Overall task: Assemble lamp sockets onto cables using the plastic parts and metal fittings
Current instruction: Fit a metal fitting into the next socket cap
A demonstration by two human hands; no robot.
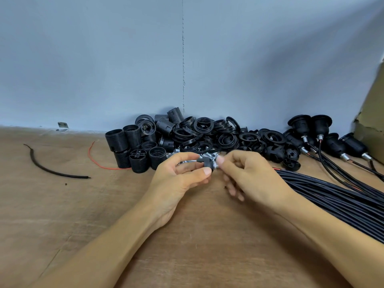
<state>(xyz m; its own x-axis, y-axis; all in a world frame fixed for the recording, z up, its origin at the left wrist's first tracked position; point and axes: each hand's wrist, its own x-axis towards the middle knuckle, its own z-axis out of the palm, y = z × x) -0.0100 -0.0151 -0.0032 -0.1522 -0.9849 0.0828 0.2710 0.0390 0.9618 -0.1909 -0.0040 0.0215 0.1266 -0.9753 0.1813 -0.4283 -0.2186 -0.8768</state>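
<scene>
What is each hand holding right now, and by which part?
The left hand pinches a small black plastic cap by its sides; the right hand pinches a short silver metal fitting by its outer end.

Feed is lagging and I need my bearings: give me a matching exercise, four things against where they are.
Things: 1 cap; 2 cable scrap; 3 cable bundle; 4 finished sockets.
Places: A by the cardboard; B far left on the bench; C pinched in the left hand; D just right of the right hand.
Pairs: 1-C; 2-B; 3-D; 4-A.
</scene>
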